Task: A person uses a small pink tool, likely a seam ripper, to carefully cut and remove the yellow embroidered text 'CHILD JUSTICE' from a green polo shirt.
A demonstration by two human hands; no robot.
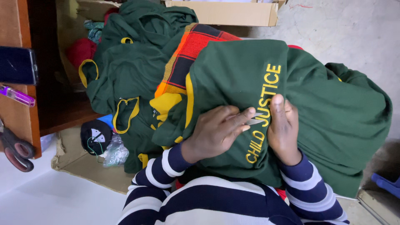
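Clearly, the head view centres on a dark green garment (pixel 237 79) with yellow embroidered lettering (pixel 263 112), draped over the person's lap and knees; everything else is best placed from it. The cloth seems pulled smooth across the lap so that the lettered patch lies flat and steady under the hands.

The left hand (pixel 214 131) lies on the garment just left of the lettering, fingers curled nearly closed, thumb and forefinger pinched on a small silvery blade or snip (pixel 255 120) whose tip reaches onto the stitching. What kind of tool it is cannot be told for certain. The right hand (pixel 283 127) rests flat on the other side of the lettering, fingers loosely extended and pressing the fabric down, gripping nothing I can see; it looks like a bracing hold that keeps the cloth taut beside the blade.

The line of lettering, the garment's visible long axis, runs from near the person's body up and away, tilting slightly right. The little tool lies across that line, pointing right.

Beyond the garment, up and to its left, more green clothing with yellow trim (pixel 125 71) is heaped, with a red, orange and black plaid cloth (pixel 191 46) between. Farther left stands a wooden shelf (pixel 25 121) with scissors (pixel 16 148) against it. Behind the garment sits a cardboard box (pixel 225 12).
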